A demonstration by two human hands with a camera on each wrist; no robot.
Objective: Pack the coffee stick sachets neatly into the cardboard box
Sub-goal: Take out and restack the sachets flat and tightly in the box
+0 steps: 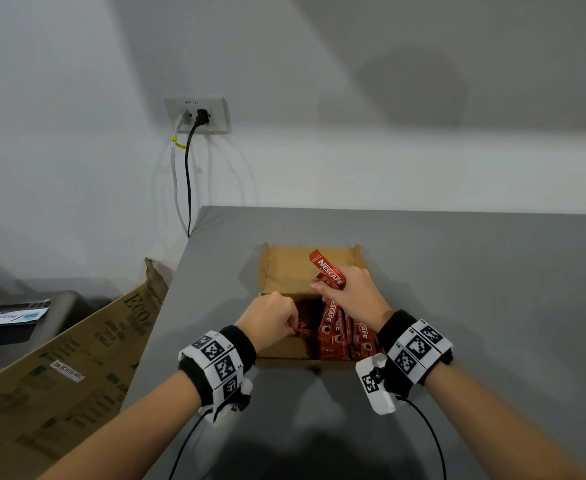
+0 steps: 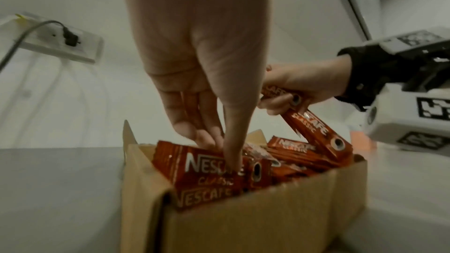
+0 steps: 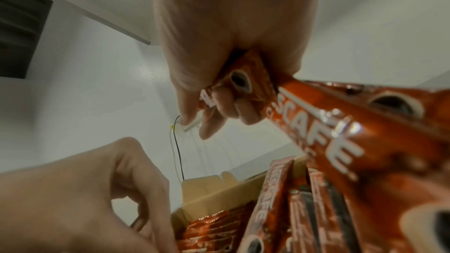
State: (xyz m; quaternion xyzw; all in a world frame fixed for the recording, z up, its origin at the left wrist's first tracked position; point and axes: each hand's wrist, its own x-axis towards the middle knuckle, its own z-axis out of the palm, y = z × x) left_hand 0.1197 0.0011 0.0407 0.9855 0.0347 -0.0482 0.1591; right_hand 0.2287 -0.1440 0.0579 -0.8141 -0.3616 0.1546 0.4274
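An open cardboard box sits on the grey table, its lid flap lying flat at the far side. Several red Nescafe stick sachets fill it, some standing askew. My left hand reaches into the box's left part and pinches a sachet between thumb and fingers. My right hand hovers over the box's right part and grips a few sachets in its curled fingers; their ends stick out both ways, and one slants down into the box.
The grey table stretches right and toward me. A large printed carton leans at the table's left edge. A wall socket with cables hangs behind, and a dark device sits at far left.
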